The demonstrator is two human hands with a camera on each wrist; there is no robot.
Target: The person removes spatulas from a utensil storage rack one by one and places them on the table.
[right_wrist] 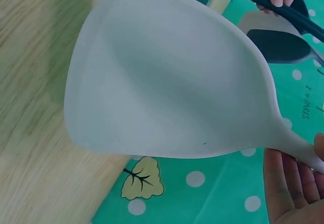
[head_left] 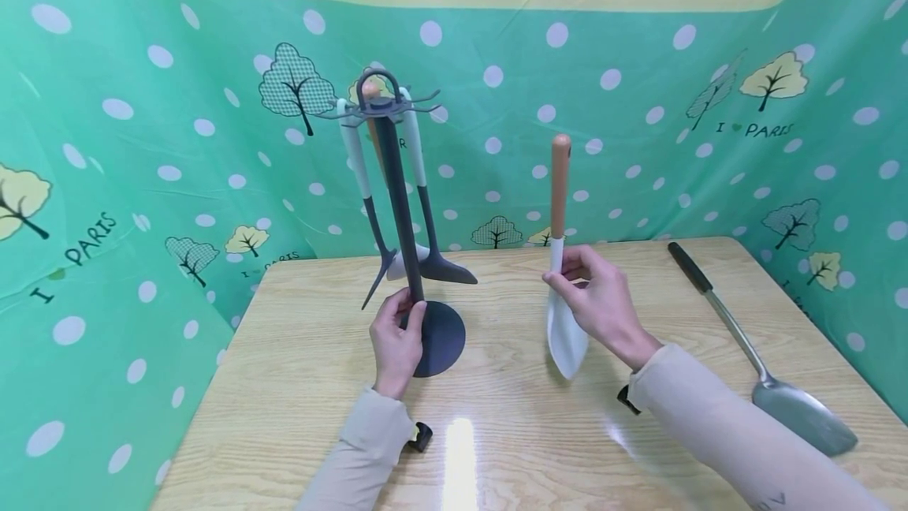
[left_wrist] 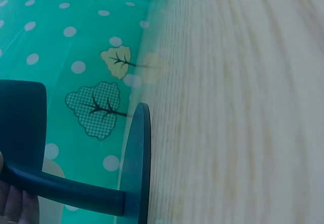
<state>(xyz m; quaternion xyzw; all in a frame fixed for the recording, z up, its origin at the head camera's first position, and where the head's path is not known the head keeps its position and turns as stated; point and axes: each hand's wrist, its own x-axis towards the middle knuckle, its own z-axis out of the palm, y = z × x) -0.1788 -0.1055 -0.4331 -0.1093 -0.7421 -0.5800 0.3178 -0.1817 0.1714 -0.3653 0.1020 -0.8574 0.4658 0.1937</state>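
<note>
In the head view a dark utensil rack (head_left: 400, 203) stands left of centre, several utensils hanging from its hooks. My left hand (head_left: 398, 341) grips the rack's pole low down, just above its round base (head_left: 444, 337); that base also shows in the left wrist view (left_wrist: 135, 168). Upright in my right hand (head_left: 599, 298) is a white spatula with a wooden handle (head_left: 560, 188), pinched at the white neck, its blade (head_left: 566, 337) pointing down. Up close, the right wrist view shows the broad white blade (right_wrist: 167, 77) and my fingers (right_wrist: 291, 183) around its neck.
A metal turner (head_left: 801, 412) with a black handle lies on the right side of the wooden table (head_left: 284, 385). Behind and at both sides hangs a green dotted cloth (head_left: 496, 132) with tree prints.
</note>
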